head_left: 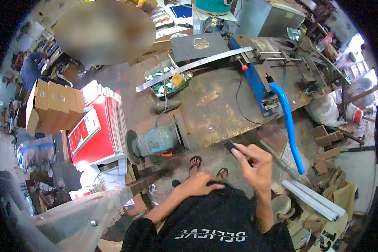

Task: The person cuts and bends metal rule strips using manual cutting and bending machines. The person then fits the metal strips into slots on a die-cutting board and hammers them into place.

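Raised in front of me, my right hand [256, 164] is closed, with thumb and fingertips pinching a small dark block [230, 145]; its exact kind is too small to tell. The block is near the front edge of the workbench [210, 113], apart from it. My left hand [202, 184] rests at the lower front of my black shirt [222, 216], fingers partly stretched out and touching the cloth, with nothing visible in them. On the bench edge between the left hand and the bench top sits a bench grinder [157, 140].
A blue lever machine [256, 84] with a long blue handle [290, 130] juts over the right bench edge. A metal straightedge [197, 67] lies across a tray of small parts [159, 80]. Stacked red-covered sheets [98, 130] and cardboard boxes [54, 105] stand left. Another person [31, 71] bends far left.
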Demonstrator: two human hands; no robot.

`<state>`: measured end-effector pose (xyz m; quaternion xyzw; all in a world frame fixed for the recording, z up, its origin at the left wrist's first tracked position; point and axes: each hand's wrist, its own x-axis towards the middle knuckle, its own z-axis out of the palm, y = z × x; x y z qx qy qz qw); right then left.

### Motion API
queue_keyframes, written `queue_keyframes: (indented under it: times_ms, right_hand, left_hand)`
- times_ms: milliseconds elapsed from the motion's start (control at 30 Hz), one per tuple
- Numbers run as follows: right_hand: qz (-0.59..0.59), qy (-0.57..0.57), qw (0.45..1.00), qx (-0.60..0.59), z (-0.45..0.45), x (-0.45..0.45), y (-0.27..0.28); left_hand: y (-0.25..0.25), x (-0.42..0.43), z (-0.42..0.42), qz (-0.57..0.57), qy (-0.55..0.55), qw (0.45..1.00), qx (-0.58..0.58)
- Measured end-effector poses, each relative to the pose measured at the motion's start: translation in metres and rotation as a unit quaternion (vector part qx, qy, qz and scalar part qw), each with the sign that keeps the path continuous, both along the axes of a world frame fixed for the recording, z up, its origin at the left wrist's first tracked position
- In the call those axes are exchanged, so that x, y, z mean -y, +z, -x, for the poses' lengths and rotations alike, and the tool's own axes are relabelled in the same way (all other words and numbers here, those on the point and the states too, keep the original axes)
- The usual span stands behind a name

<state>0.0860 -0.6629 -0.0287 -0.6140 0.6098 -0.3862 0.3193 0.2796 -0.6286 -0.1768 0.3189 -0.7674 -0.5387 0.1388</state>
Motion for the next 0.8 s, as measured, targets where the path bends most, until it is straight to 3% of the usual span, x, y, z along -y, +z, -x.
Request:
queue_keyframes:
  times_ms: [33,67,200,267,367,533,600,800]
  right_hand:
    - [-0.007,0.001,1.0,-0.001,-0.009,0.001,-0.004]
    - [0.011,0.018,0.999,-0.033,-0.018,0.002,-0.007]
    - [0.034,0.054,0.989,-0.133,-0.046,0.003,-0.035]
    - [0.057,0.051,0.982,-0.17,-0.061,0.007,-0.048]
    - [0.058,0.055,0.978,-0.193,-0.075,0.01,-0.065]
    - [0.04,0.039,0.973,-0.222,-0.093,0.012,-0.077]
    - [0.04,0.035,0.975,-0.214,-0.098,0.012,-0.08]
    - [0.001,0.054,0.965,-0.256,-0.107,0.012,-0.085]
  left_hand:
    - [-0.011,0.001,-0.001,0.001,-0.016,1.0,0.014]
    - [-0.024,0.004,-0.002,-0.101,-0.075,0.99,0.067]
    - [-0.065,-0.003,0.01,-0.242,-0.199,0.945,0.097]
    - [-0.107,-0.015,0.018,-0.219,-0.204,0.951,0.081]
    - [-0.121,-0.018,0.012,-0.174,-0.225,0.956,0.066]
    - [-0.115,-0.018,-0.004,-0.131,-0.219,0.966,0.031]
    - [-0.106,-0.016,-0.013,-0.14,-0.163,0.977,0.006]
    - [-0.122,-0.017,-0.032,-0.116,-0.12,0.986,0.023]
